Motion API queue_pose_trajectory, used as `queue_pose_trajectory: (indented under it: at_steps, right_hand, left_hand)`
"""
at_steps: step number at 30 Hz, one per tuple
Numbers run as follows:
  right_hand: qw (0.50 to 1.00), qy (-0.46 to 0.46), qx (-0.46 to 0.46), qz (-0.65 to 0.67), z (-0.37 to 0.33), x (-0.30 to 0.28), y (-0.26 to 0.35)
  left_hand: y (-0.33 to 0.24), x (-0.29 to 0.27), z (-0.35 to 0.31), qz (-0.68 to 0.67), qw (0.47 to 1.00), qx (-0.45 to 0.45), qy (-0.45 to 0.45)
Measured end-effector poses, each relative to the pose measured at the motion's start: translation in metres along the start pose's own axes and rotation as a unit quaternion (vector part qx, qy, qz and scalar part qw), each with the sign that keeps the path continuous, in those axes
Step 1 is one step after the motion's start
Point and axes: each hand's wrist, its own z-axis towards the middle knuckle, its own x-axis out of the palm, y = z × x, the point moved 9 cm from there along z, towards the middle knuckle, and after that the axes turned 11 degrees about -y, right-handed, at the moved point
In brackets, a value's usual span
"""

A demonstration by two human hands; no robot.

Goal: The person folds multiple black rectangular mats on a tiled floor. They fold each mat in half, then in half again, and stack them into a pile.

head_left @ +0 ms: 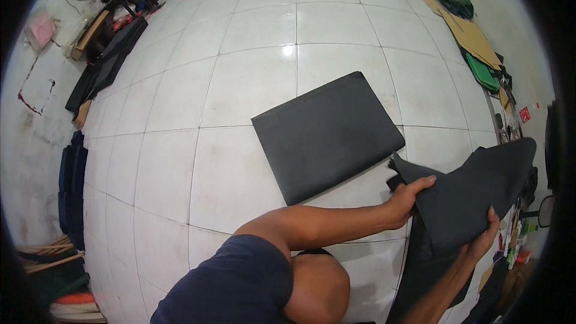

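My left hand (409, 201) pinches the left edge of a dark grey sheet of fabric (465, 195), thumb on top. Lower on the right, my right hand (483, 237) grips the sheet's near edge, its fingers partly hidden. The raised sheet is bent, and its far right part sticks up towards the wall. Below it, more dark material (423, 276) spreads on the floor; I cannot tell whether it is the same piece. A folded dark grey fabric bundle (329, 135) lies flat on the tiles, left of and beyond my hands.
White tiles (246, 84) cover the floor. Dark folded stacks (73, 186) and wooden sticks (57, 252) line the left wall. Cardboard (471, 39), a green bundle (480, 72) and assorted clutter run along the right wall. My bent knee (318, 288) is at the lower middle.
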Motion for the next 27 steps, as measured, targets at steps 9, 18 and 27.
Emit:
queue_pose_trajectory:
  at_steps: [9,18,27]
  right_hand:
    - [0.958,0.18,0.103,0.2,-0.066,0.166,0.009]
    - [0.935,0.317,0.147,0.06,-0.256,0.193,-0.194]
    - [0.871,0.12,0.46,-0.125,-0.236,0.137,-0.356]
  left_hand:
    - [-0.202,0.004,-0.083,0.074,0.944,0.308,-0.098]
    - [-0.251,-0.253,-0.148,0.164,0.911,0.244,-0.288]
    - [-0.206,-0.417,-0.105,0.196,0.885,0.184,-0.379]
